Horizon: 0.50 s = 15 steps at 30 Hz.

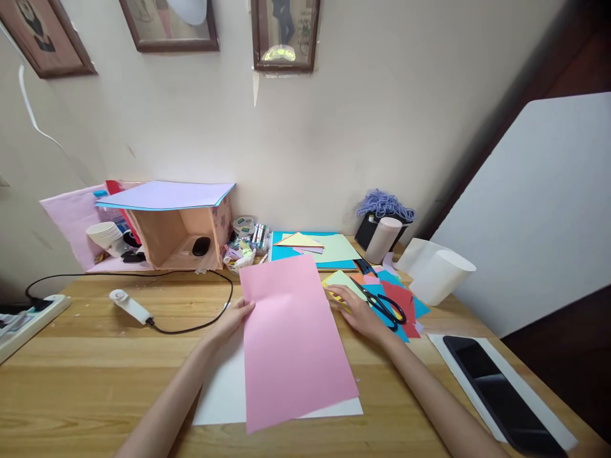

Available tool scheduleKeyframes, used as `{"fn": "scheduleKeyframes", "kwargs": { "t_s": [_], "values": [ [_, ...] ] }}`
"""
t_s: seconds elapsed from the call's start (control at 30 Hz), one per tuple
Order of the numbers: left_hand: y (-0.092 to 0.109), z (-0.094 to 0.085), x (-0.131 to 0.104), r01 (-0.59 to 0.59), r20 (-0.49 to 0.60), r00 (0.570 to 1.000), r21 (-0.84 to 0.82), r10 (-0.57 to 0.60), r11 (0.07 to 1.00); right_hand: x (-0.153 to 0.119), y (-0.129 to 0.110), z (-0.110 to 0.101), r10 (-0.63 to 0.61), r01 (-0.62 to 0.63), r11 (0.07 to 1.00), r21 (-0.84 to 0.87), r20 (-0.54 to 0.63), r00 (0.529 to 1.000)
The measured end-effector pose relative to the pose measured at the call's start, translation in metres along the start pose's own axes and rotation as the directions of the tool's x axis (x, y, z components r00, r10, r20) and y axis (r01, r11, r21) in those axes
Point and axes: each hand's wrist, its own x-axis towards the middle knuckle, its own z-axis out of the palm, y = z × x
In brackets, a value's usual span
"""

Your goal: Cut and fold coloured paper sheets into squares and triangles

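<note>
A pink sheet of paper [291, 343] stands tilted over a white sheet [217, 394] on the wooden table. My left hand [236, 315] pinches the pink sheet's left edge, thumb on its front. My right hand [356, 312] is just beyond the sheet's right edge, fingers apart and reaching over a yellow and green paper piece [340, 280]; whether it grips anything there does not show clearly. Black-handled scissors [391, 312] lie right of that hand on blue paper [379, 304] and red paper scraps [400, 299].
Coloured sheets [341, 247] lie at the back. Left stand a box [222, 232], paper cups [105, 235] and a white corded device [130, 307]. On the right are a curled white sheet [436, 277], a pink roll [383, 240] and a black phone [501, 388].
</note>
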Motion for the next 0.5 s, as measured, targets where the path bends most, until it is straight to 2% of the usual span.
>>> {"fn": "scheduleKeyframes", "kwargs": {
  "t_s": [0.13, 0.2, 0.27, 0.37, 0.43, 0.5],
  "values": [
    [-0.006, 0.002, 0.011, -0.01, 0.015, 1.0, -0.127, 0.012, 0.992, -0.006, -0.017, 0.003, -0.082, 0.077, 0.994, -0.083, -0.055, 0.995],
    [-0.01, 0.002, 0.01, 0.004, 0.033, 0.999, -0.145, 0.001, 0.989, -0.007, -0.023, 0.002, -0.145, 0.143, 0.988, -0.054, -0.019, 0.989],
    [-0.013, 0.001, 0.006, 0.029, 0.07, 0.997, -0.137, -0.02, 0.99, -0.009, -0.027, 0.0, -0.163, 0.162, 0.986, 0.043, 0.034, 0.986],
    [-0.014, -0.001, -0.001, 0.064, 0.132, 0.99, -0.109, -0.049, 0.992, -0.012, -0.028, -0.003, -0.067, 0.042, 0.969, 0.245, 0.095, 0.993],
    [-0.013, 0.0, -0.003, 0.068, 0.158, 0.986, -0.087, -0.053, 0.994, -0.012, -0.026, -0.002, 0.063, -0.094, 0.926, 0.365, 0.097, 0.993],
    [-0.013, 0.002, -0.005, 0.056, 0.176, 0.983, -0.068, -0.043, 0.996, -0.011, -0.024, 0.002, 0.209, -0.225, 0.863, 0.453, 0.085, 0.974]
  ]
}}
